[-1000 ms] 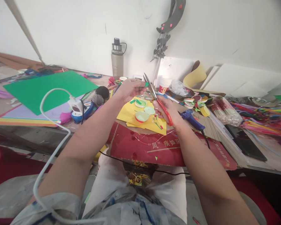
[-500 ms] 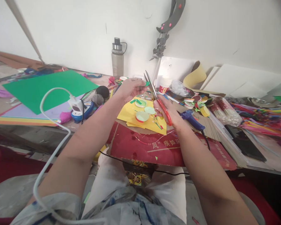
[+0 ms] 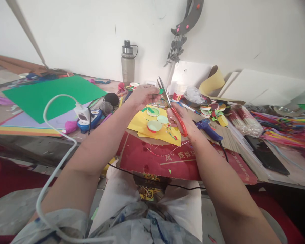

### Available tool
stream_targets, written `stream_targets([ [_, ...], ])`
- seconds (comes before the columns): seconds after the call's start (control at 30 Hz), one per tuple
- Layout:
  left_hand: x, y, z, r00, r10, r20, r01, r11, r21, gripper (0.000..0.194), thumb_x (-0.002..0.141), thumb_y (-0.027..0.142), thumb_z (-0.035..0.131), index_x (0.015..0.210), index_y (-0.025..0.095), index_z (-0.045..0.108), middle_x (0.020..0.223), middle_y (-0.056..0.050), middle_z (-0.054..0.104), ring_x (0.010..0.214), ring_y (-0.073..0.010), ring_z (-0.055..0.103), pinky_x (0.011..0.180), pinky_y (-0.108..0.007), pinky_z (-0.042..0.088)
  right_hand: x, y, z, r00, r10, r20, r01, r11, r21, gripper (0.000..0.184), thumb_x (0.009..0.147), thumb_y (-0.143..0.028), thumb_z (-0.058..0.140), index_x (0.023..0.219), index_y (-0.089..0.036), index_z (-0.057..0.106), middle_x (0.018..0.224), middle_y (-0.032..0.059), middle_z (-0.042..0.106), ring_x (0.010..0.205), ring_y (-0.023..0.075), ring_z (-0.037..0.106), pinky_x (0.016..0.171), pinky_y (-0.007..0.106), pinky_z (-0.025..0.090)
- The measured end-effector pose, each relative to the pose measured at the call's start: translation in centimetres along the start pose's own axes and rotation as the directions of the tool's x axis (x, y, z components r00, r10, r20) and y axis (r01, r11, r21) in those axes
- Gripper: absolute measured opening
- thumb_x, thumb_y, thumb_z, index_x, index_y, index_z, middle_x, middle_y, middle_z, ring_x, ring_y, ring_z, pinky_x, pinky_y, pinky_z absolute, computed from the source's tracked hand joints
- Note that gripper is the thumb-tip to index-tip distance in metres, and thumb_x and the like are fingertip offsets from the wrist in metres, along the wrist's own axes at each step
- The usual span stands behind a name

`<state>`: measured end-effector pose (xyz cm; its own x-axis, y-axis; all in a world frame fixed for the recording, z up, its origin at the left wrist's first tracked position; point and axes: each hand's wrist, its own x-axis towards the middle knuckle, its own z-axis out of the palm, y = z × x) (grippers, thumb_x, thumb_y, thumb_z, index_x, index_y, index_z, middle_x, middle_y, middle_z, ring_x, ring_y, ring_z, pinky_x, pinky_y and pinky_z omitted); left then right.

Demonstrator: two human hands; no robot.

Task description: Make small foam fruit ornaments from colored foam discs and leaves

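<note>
A small green piece sat above the worktop, pinched between the thumb and fingers of the left hand, beside the slightly parted blades of the scissors. Whether the blades actually touched it was hard to make out at that size. Compared with half a second earlier, hardly anything had changed: piece, scissors and both hands kept nearly the same places, so the trimming seemed to have gained little.

The right hand was closed around the red handles, blades angled up and leftward; both forearms reached forward, converging. Beneath lay yellow paper bearing a shallow round cup, then a red board; a blue glue gun lay right of the right hand.
</note>
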<state>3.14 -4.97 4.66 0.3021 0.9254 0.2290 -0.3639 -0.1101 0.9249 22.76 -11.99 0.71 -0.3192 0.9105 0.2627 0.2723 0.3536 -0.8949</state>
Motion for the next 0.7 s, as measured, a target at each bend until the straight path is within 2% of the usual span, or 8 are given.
stream_targets([
  [0.17, -0.1, 0.0, 0.0, 1.000, -0.006, -0.026, 0.006, 1.000, -0.011, 0.015, 0.076, 0.009, 0.076, 0.070, 0.012, 0.063, 0.068, -0.002, 0.070, 0.060, -0.0081, 0.068, 0.064, -0.020, 0.054, -0.2, -0.1, 0.1, 1.000, 0.025, -0.015, -0.024, 0.996, 0.091, 0.060, 0.079, -0.080, 0.071, 0.094, -0.026, 0.052, 0.068, -0.0066, 0.034, 0.055, 0.0088, 0.034, 0.044, 0.024, 0.028],
  [0.47, -0.8, 1.2, 0.7, 0.998, -0.040, -0.051, 0.042, 0.998, 0.055, 0.013, 0.079, 0.005, 0.070, 0.069, 0.011, 0.065, 0.062, -0.003, 0.067, 0.061, -0.0084, 0.066, 0.069, -0.022, 0.055, -0.2, -0.7, 0.0, 1.000, 0.003, -0.022, -0.002, 1.000, 0.026, 0.059, 0.080, -0.079, 0.069, 0.096, -0.024, 0.056, 0.070, -0.0051, 0.040, 0.057, 0.0087, 0.037, 0.046, 0.025, 0.031],
  [0.7, -0.4, 1.0, -0.1, 0.999, -0.045, -0.028, 0.047, 0.997, 0.062, 0.012, 0.077, 0.005, 0.072, 0.069, 0.010, 0.065, 0.062, -0.002, 0.065, 0.060, -0.0088, 0.067, 0.067, -0.021, 0.053, -0.3, -0.8, -0.1, 1.000, 0.007, -0.010, -0.007, 1.000, -0.010, 0.057, 0.080, -0.078, 0.070, 0.095, -0.024, 0.057, 0.068, -0.0052, 0.036, 0.058, 0.0107, 0.036, 0.049, 0.027, 0.029],
])
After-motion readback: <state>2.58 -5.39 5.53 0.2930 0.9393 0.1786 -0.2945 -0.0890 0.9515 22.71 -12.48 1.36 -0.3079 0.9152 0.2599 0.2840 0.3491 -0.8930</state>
